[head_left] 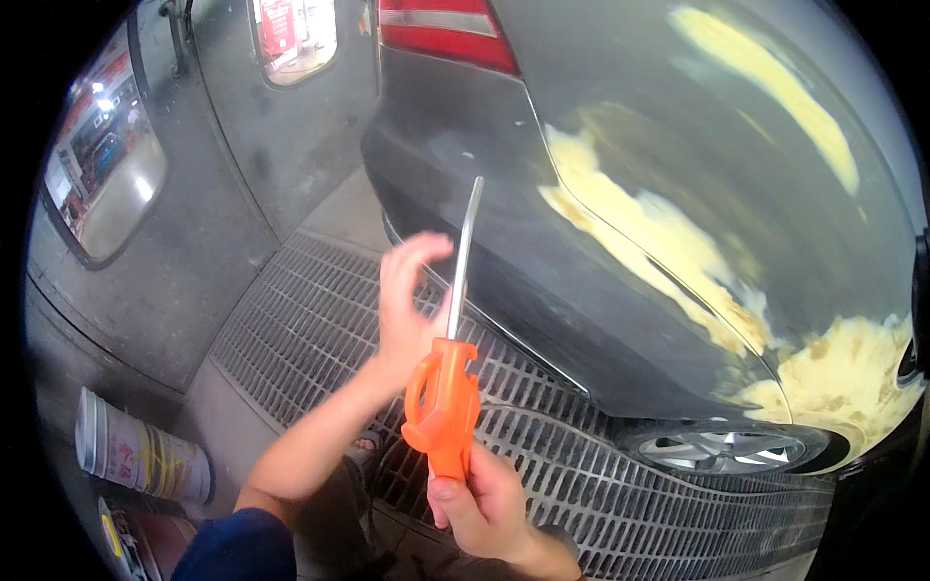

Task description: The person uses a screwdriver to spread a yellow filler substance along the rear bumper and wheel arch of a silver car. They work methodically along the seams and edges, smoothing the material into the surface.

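Note:
An orange air blow gun [443, 412] with a long, straight metal nozzle stands nearly upright at the centre. My right hand [482, 505] is closed round the lower end of its handle. Behind the nozzle, my left hand [405, 308] is raised with thumb and fingers apart, and nothing shows in it. Whether its thumb touches the nozzle cannot be made out. Beyond the nozzle tip lies the dark grey rear bumper [484, 208] of a car. Patches of yellow body filler [649, 232] run along the seam between bumper and rear side panel.
A slotted metal floor grate [310, 310] stretches below the car. The rear wheel [722, 447] is at the lower right. Grey doors with windows [208, 145] stand at the left. Down at the lower left, a paint bucket [145, 453] lies near a second container [145, 537].

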Motion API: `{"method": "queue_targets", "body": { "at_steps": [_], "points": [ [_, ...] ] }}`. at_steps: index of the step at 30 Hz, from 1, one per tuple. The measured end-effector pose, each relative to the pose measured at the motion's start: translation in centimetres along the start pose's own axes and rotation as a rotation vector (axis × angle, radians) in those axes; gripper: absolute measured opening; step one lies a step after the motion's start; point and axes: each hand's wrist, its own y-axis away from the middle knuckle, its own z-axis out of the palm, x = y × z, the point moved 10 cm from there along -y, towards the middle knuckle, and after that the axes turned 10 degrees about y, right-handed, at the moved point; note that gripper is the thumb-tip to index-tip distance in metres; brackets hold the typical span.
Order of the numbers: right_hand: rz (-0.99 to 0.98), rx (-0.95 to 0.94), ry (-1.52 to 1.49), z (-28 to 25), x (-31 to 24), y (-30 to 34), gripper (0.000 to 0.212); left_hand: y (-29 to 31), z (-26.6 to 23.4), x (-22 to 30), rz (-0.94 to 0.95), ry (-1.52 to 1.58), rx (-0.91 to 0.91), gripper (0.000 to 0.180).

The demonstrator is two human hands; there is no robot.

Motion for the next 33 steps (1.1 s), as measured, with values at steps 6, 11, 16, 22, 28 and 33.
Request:
{"method": "queue_targets", "body": {
  "at_steps": [6, 11, 16, 22, 28, 33],
  "points": [
    [0.018, -0.015, -0.009, -0.7, 1.0, 0.8, 0.028, -9.1, 1.7, 1.3, 0.201, 0.1, 0.191, 0.025],
    [-0.021, -0.003, -0.047, -1.8, 0.8, 0.4, 0.042, -12.5, 2.1, 2.1, 0.384, 0.138, 0.279, 0.021],
    [-0.019, -0.035, -0.069, -2.5, 2.4, -1.1, 0.028, -13.5, 3.7, 0.3, 0.413, 0.308, 0.377, 0.022],
    [0.072, -0.033, -0.075, -2.0, 2.7, -4.0, 0.027, -12.9, 4.9, 1.1, 0.458, 0.312, 0.292, 0.038],
    [0.073, -0.046, -0.098, -0.4, 2.5, -7.1, 0.026, -13.2, 5.0, -0.1, 0.35, 0.343, 0.164, 0.038],
    [-0.01, -0.039, -0.093, -2.2, 5.6, -7.2, 0.025, -13.9, 5.4, 0.4, 0.33, 0.216, 0.188, 0.047]
  ]
}}
